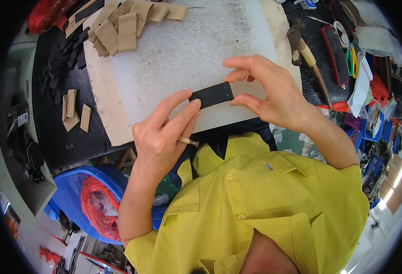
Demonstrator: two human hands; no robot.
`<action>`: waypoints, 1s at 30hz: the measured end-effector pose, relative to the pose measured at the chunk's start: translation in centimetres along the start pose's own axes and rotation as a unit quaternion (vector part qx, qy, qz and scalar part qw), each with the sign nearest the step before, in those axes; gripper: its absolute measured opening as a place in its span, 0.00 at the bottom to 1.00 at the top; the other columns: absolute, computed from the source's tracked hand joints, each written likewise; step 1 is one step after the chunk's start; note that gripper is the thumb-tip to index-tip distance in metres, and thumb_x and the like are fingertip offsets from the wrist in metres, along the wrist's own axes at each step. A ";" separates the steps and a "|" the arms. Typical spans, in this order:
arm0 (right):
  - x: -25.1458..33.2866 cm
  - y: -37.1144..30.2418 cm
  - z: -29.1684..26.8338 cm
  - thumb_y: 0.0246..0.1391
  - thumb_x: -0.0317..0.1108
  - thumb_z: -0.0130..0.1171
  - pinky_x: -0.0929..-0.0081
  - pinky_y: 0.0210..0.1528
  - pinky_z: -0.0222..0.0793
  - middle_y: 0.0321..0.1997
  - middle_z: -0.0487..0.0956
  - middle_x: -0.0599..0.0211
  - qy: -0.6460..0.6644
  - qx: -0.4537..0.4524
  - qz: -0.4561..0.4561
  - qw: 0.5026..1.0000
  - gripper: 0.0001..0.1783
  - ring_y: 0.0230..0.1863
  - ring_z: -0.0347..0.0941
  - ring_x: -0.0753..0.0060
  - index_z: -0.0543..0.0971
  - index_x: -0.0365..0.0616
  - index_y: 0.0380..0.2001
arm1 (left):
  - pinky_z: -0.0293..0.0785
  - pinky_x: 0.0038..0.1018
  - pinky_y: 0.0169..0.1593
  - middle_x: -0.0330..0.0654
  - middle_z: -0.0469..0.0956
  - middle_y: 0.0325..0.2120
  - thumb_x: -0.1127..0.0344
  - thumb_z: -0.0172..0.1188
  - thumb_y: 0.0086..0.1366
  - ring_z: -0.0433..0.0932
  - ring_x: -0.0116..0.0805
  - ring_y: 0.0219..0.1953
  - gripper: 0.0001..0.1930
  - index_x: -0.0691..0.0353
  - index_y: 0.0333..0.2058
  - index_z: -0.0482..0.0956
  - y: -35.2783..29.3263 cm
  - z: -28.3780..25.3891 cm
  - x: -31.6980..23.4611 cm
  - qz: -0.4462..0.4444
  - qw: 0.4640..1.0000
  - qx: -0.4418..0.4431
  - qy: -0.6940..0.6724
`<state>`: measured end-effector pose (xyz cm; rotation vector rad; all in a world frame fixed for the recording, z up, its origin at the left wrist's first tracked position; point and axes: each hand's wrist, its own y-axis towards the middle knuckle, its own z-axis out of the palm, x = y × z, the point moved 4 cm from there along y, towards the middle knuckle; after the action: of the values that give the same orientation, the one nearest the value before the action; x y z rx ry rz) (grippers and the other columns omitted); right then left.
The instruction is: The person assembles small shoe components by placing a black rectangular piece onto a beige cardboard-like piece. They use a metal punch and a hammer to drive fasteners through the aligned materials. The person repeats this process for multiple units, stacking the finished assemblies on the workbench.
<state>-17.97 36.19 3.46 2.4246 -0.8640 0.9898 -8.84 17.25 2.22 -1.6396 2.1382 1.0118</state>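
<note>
My left hand [157, 132] pinches the left end of a small black rectangular piece [213, 95] between thumb and fingers. Tiny holes or dots show near the corners of that piece. A short rod-like tool [190, 142] with a metal end sticks out from under the same hand; most of it is hidden by the palm. My right hand [267, 89] hovers at the piece's right end, thumb and fingers apart, with nothing visible between them. Both hands are over the near part of a translucent white board [187, 59].
Tan folded strips [127, 32] are heaped at the board's far left. Black strips [63, 68] and smaller tan pieces [71, 109] lie left of it. A hammer [311, 59] and a red-edged phone [335, 55] rest at right. A blue tub [75, 192] stands below left.
</note>
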 end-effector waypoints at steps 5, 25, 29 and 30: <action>0.6 0.4 -0.3 0.42 0.25 0.70 0.62 0.45 0.74 0.39 0.80 0.66 -0.020 -0.016 -0.088 0.996 0.21 0.45 0.75 0.56 0.77 0.45 0.42 | 0.73 0.24 0.22 0.39 0.83 0.39 0.74 0.71 0.51 0.80 0.29 0.22 0.12 0.56 0.37 0.86 0.1 -0.2 -0.1 -0.002 1.000 0.009 0.022; 0.1 -0.2 0.5 0.42 0.28 0.60 0.66 0.45 0.69 0.42 0.77 0.66 -0.165 0.006 -0.198 0.966 0.08 0.43 0.72 0.62 0.75 0.45 0.29 | 0.67 0.21 0.22 0.38 0.80 0.36 0.81 0.69 0.50 0.68 0.23 0.18 0.15 0.60 0.37 0.83 0.8 -1.3 0.2 -0.119 0.990 0.019 -0.071; 0.1 -0.3 0.5 0.42 0.28 0.59 0.67 0.45 0.69 0.41 0.77 0.66 -0.162 0.003 -0.199 0.967 0.07 0.43 0.72 0.62 0.75 0.45 0.29 | 0.72 0.26 0.43 0.41 0.77 0.36 0.62 0.54 0.73 0.73 0.26 0.37 0.15 0.71 0.46 0.77 0.2 -4.1 4.7 -0.284 0.687 -0.164 -0.649; 0.1 -0.3 0.4 0.42 0.28 0.59 0.67 0.44 0.69 0.41 0.77 0.66 -0.161 0.004 -0.197 0.967 0.07 0.42 0.73 0.62 0.75 0.45 0.29 | 0.71 0.31 0.49 0.42 0.77 0.37 0.62 0.54 0.73 0.73 0.28 0.40 0.16 0.70 0.48 0.75 0.7 -4.5 4.3 -0.328 0.663 -0.183 -0.647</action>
<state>-17.48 36.16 3.20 2.6619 -0.4382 0.4608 -10.00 11.15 3.19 -0.9719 0.3616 1.6118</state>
